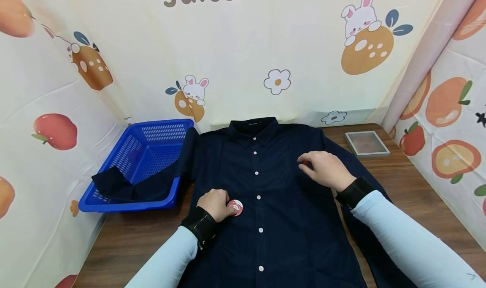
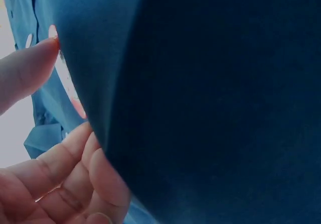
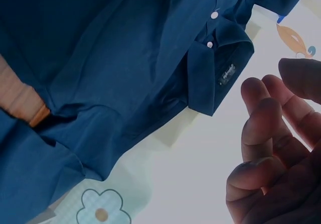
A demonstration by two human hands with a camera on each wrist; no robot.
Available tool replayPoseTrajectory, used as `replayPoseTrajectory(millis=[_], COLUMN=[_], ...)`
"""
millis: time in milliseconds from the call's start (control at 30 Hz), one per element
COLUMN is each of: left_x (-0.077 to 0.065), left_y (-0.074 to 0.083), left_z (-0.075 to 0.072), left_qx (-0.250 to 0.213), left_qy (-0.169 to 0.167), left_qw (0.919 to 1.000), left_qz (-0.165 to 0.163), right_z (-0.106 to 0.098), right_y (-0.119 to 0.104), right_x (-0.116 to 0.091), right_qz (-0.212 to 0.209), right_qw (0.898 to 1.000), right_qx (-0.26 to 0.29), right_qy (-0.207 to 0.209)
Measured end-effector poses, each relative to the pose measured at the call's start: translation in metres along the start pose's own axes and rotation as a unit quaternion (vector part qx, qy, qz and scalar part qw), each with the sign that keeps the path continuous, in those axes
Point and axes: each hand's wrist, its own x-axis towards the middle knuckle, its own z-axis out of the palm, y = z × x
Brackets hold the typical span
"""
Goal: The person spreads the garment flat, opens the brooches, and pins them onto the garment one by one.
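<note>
A dark navy button-up shirt (image 1: 288, 233) lies face up and buttoned on the table, collar at the far end. My left hand (image 1: 213, 204) is over the shirt's left side, pinching a round red-and-white badge (image 1: 237, 208) at its edge. Seen from the left wrist, the thumb (image 2: 30, 73) presses the badge (image 2: 71, 86), shown nearly edge-on, and the fingers curl below it beside the cloth. Above the chest on the right hovers my right hand (image 1: 324, 168), its fingers loosely bent with nothing in them.
One shirt sleeve (image 1: 152, 189) trails into a blue plastic basket (image 1: 125, 207) on the left. A small grey box with a clear lid (image 1: 367, 143) sits at the back right of the wooden table (image 1: 425, 208). Printed cloth (image 1: 235, 52) hangs behind and along both sides.
</note>
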Motion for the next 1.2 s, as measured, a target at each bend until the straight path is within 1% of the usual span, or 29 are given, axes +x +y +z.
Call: replayPoseTrajectory(millis=[100, 167, 233, 333, 400, 467, 567, 733, 833, 967, 1067, 1200], left_x=[0.0, 0.0, 0.0, 0.001, 0.003, 0.004, 0.005, 0.008, 0.01, 0.014, 0.018, 0.023], left_y=[-0.001, -0.001, -0.001, -0.002, -0.003, -0.004, -0.002, 0.008, 0.017, 0.031, 0.042, 0.056], left_z=[0.001, 0.002, 0.003, 0.003, 0.002, 0.0, -0.004, -0.012, -0.018, -0.025, -0.028, -0.033], left_qx=[0.002, -0.005, -0.027, -0.089, -0.141, -0.186, -0.237, -0.286, -0.318, -0.36, -0.392, -0.431], left_qy=[0.013, 0.02, 0.02, 0.011, 0.002, -0.006, -0.017, -0.016, -0.011, -0.008, -0.01, -0.013], left_qw=[0.9998, 0.9995, 0.999, 0.9949, 0.9884, 0.9798, 0.9675, 0.9527, 0.9424, 0.9279, 0.9148, 0.8971], left_qz=[0.013, 0.023, 0.029, 0.046, 0.058, 0.073, 0.088, 0.101, 0.102, 0.098, 0.096, 0.096], right_z=[0.002, 0.004, 0.004, 0.005, 0.006, 0.005, 0.005, 0.003, 0.003, 0.004, 0.005, 0.005], right_y=[-0.002, -0.003, -0.006, -0.01, -0.014, -0.018, -0.024, -0.034, -0.041, -0.051, -0.056, -0.062], right_x=[0.0, -0.001, -0.001, -0.001, -0.001, -0.001, -0.001, 0.0, 0.001, 0.003, 0.006, 0.009], right_qz=[0.0, 0.0, -0.001, -0.004, -0.007, -0.011, -0.017, -0.025, -0.031, -0.048, -0.057, -0.048], right_qw=[1.0, 1.0, 1.0, 1.0, 1.0, 1.0, 1.0, 0.998, 0.995, 0.989, 0.984, 0.978], right_qx=[0.003, 0.005, 0.007, 0.01, 0.013, 0.018, 0.027, 0.056, 0.091, 0.139, 0.167, 0.2], right_qy=[0.003, 0.005, 0.005, 0.002, 0.0, 0.0, 0.002, 0.003, 0.005, 0.013, 0.021, 0.026])
